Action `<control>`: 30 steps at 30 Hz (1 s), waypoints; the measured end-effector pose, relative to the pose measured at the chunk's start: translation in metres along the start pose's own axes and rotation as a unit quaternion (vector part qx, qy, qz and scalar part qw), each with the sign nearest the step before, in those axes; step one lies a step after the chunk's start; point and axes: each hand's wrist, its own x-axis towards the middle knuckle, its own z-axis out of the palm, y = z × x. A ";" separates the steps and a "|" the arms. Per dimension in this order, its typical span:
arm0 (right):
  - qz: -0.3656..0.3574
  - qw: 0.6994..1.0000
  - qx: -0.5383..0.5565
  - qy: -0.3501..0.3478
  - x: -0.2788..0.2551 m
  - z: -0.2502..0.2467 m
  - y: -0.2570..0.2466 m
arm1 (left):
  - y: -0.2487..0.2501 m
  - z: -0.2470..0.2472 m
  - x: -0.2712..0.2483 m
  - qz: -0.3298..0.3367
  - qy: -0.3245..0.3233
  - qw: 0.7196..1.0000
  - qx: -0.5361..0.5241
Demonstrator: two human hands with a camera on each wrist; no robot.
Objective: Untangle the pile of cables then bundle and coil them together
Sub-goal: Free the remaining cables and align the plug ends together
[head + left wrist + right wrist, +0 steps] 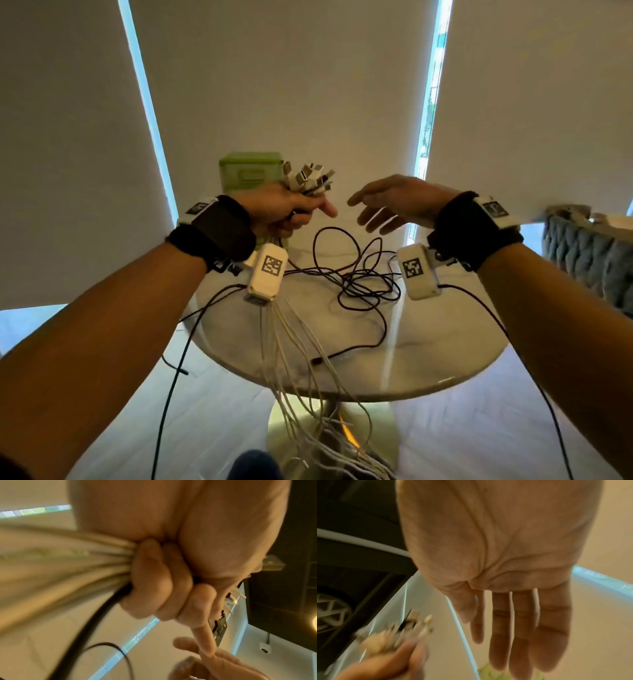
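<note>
My left hand grips a bundle of white cables just below their plugs, which stick up above the fist. The white cables hang from the fist over the table's near edge to the floor. A black cable is also held in that fist. More black cable lies in a loose tangle on the round table. My right hand hovers a little to the right of the left hand, palm down, fingers straight and spread, holding nothing.
A green box stands at the table's far edge behind my left hand. A grey tufted seat is at the right. The table's gold pedestal base stands on the pale floor, with cable ends piled beside it.
</note>
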 end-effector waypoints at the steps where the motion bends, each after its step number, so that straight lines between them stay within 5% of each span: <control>1: -0.007 1.000 0.003 -0.018 -0.004 0.011 -0.006 | 0.004 0.004 -0.003 0.021 0.009 1.000 -0.011; 8: 0.070 0.965 -0.137 -0.213 -0.030 0.114 0.005 | 0.006 0.012 -0.027 0.108 0.106 0.985 -0.086; 15: 0.083 0.950 0.090 -0.288 -0.072 0.139 0.023 | -0.058 0.029 -0.053 0.009 0.092 0.995 0.026; 24: 0.070 0.886 0.337 -0.312 -0.093 0.190 0.043 | -0.055 0.044 -0.065 0.062 0.158 0.971 -0.166; 30: 0.079 0.872 0.413 -0.252 -0.101 0.233 0.066 | -0.057 0.054 -0.080 0.061 0.137 0.967 -0.204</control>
